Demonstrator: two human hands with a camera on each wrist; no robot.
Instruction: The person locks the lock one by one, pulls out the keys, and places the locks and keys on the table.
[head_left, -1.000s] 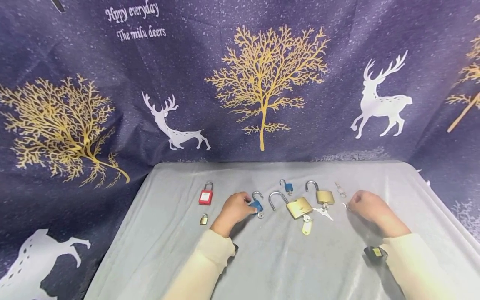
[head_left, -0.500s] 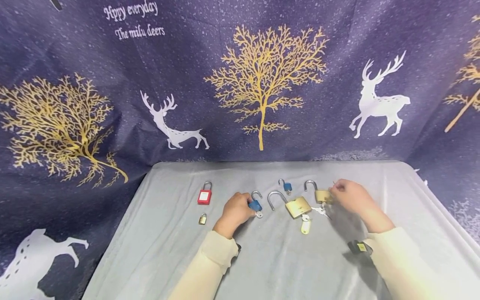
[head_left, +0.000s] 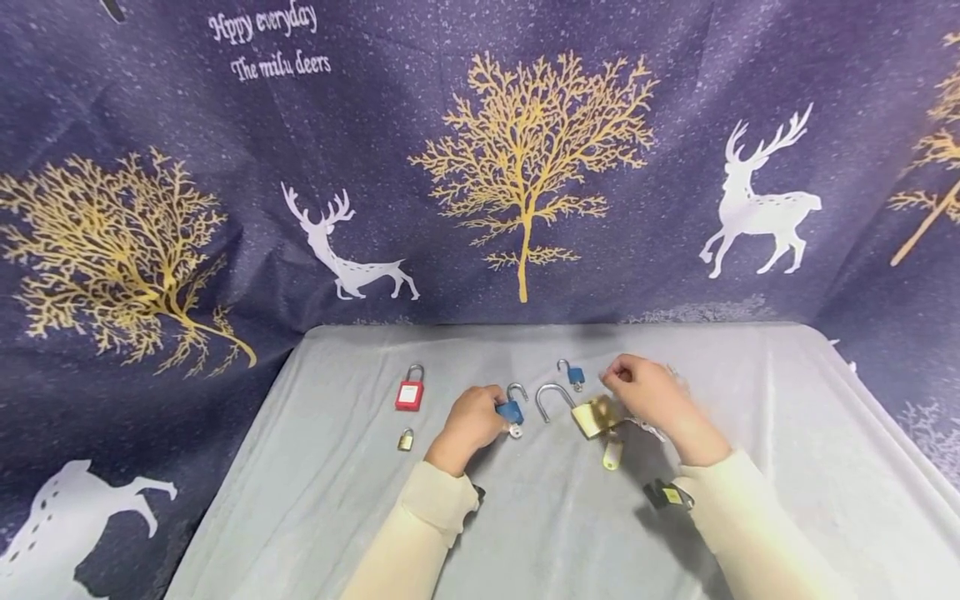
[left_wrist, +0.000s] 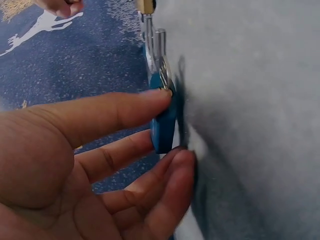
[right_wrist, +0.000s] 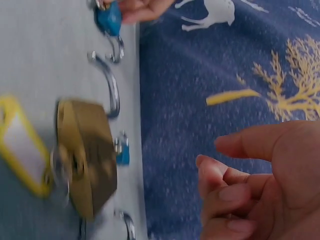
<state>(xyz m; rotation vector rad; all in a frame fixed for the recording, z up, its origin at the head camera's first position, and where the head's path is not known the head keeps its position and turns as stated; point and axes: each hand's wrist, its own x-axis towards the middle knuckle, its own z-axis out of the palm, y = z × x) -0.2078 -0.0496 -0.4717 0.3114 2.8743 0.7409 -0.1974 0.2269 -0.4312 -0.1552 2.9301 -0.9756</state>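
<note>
On the grey-covered table [head_left: 315, 500], a red padlock [head_left: 409, 392] sits at the far left with a tiny brass padlock [head_left: 406, 439] just in front of it. Next comes the left hand [head_left: 471, 419], its thumb and fingers pinching the body of the blue padlock [head_left: 511, 409], which rests on the table with its shackle swung open. Further right lies the large brass padlock [head_left: 596, 414], shackle open, keys and a yellow tag [head_left: 612, 453] at its base, a small blue padlock [head_left: 575, 375] behind it. The right hand [head_left: 651, 396] hovers just over that brass padlock's right side, fingers loosely curled, gripping nothing.
</note>
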